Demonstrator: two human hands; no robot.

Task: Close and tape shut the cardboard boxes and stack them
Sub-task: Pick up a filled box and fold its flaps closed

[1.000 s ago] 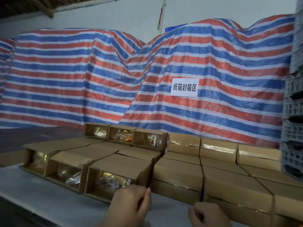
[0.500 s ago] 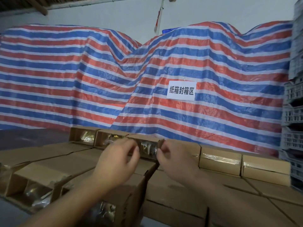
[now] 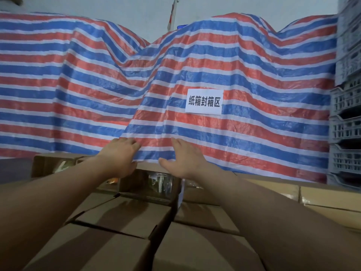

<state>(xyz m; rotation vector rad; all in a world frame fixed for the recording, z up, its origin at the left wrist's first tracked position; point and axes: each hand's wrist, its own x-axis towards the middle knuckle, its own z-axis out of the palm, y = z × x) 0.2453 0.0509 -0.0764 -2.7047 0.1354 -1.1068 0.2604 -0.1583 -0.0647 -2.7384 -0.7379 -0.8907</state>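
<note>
Both hands reached over the far open box, centre of frame.

The left hand (image 3: 119, 157) is laid on the box's top left edge, fingers curled down over it; whether they grip is not clear. The right hand (image 3: 187, 159) is held flat, fingers straight, over the top right edge. The open cardboard box (image 3: 154, 184) lies directly below and between the hands, its long axis apparently running away from the camera, open end facing it. Neither hand is judged nearer. Its top and far end are hidden by hands and striped tarpaulin (image 3: 254, 75); contents are indistinct. Closed boxes (image 3: 203, 249) fill the lower frame.
</note>
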